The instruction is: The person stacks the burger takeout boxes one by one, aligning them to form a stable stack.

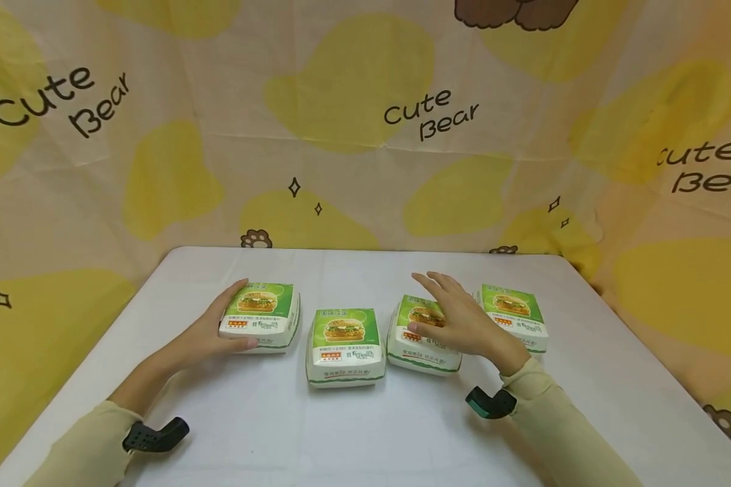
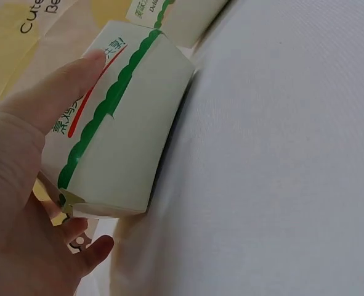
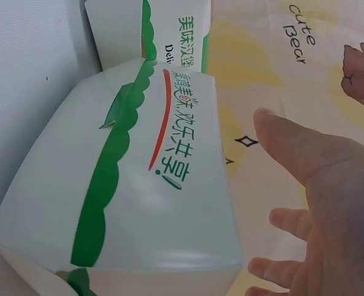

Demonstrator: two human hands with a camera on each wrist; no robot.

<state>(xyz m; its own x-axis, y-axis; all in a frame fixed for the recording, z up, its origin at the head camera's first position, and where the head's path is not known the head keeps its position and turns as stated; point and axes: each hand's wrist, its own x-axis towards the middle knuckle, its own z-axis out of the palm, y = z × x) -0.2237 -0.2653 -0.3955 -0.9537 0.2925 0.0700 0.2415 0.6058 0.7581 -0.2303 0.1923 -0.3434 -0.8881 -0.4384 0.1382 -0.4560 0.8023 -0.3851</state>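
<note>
Four would be several: small white and green burger boxes stand in a loose row on the table. My left hand [image 1: 204,338] holds the leftmost burger box [image 1: 274,308], its thumb on the front face and its fingers around the left side. In the left wrist view the thumb lies on the printed front of that box [image 2: 129,135]. Over the third burger box [image 1: 420,356] hovers my right hand [image 1: 466,323], fingers spread. The right wrist view shows its thumb apart from this box [image 3: 126,185]. Between the hands sits the second burger box [image 1: 344,348].
Behind my right hand, the fourth burger box [image 1: 513,308] stands at the right of the row. The white table [image 1: 341,439] meets a yellow patterned cloth [image 1: 341,88] at the back and sides. Dark wrist devices [image 1: 155,435] are on both sleeves.
</note>
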